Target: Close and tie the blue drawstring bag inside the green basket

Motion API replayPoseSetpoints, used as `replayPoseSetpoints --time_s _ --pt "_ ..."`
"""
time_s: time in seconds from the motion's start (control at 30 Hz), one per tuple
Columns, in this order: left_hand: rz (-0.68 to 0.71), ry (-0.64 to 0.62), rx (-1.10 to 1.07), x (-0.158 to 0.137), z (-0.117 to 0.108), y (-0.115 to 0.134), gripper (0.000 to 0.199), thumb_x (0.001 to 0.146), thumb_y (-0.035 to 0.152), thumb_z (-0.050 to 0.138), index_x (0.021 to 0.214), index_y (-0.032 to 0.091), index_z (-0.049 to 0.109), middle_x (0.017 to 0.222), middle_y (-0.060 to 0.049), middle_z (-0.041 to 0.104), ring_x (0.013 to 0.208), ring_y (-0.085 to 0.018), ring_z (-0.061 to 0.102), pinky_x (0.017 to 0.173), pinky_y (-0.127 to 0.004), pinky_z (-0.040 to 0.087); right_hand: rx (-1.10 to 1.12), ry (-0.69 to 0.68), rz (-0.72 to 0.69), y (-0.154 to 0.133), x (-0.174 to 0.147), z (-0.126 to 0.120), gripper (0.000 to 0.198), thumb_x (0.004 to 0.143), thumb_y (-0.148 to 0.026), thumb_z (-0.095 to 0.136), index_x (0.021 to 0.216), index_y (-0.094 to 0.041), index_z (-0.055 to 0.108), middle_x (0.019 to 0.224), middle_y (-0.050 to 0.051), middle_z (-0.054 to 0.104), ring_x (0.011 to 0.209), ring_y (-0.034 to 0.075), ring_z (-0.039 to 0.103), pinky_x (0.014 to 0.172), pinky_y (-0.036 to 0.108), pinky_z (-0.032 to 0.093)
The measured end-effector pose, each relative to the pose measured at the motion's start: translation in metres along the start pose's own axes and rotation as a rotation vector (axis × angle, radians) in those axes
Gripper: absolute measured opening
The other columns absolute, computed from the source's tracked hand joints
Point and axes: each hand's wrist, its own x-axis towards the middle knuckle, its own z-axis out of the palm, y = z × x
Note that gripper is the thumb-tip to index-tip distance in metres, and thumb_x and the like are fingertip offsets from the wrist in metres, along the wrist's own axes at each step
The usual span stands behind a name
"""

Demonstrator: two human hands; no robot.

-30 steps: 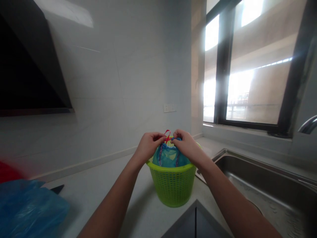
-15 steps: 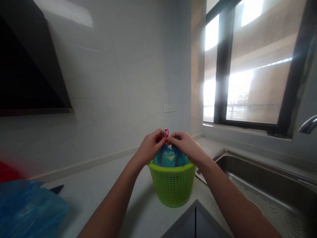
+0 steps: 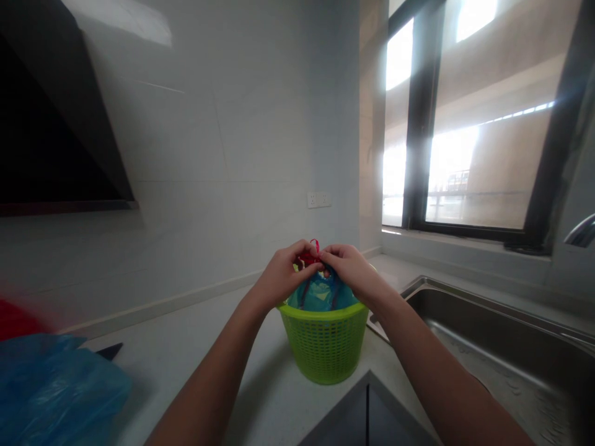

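A green plastic basket (image 3: pixel 325 348) with a mesh side stands on the counter in front of me. Inside it sits a blue plastic bag (image 3: pixel 320 293), its top gathered above the rim. A thin red drawstring (image 3: pixel 315 244) sticks up in a small loop at the bag's neck. My left hand (image 3: pixel 288 271) pinches the red drawstring between thumb and fingers. From the other side my right hand (image 3: pixel 346 266) is closed on the same drawstring, fingertips nearly touching the left ones. What the bag contains is hidden.
A steel sink (image 3: pixel 469 334) lies to the right, with a faucet (image 3: pixel 581 232) at the edge of view. Another blue plastic bag (image 3: pixel 60 390) and a blurred red object (image 3: pixel 18 319) are at the left. A dark pointed object (image 3: pixel 110 351) lies beside that bag.
Both hands stay at the bag's neck while the fingers shift slightly around the red drawstring. Its loop has changed shape a little. The basket stays in place.
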Motion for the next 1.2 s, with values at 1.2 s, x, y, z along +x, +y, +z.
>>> replayPoseSetpoints --time_s 1.2 --pt "0.066 0.085 0.166 -0.001 -0.002 -0.002 0.019 0.089 0.03 0.06 0.102 0.019 0.07 0.094 -0.004 0.071 0.085 -0.016 0.066 0.08 -0.028 0.05 -0.403 0.095 -0.286 -0.004 -0.005 -0.001 0.019 0.084 -0.024 0.054 0.072 -0.018 0.068 0.071 0.0 0.066 0.072 0.015 0.057 0.068 0.028 0.038"
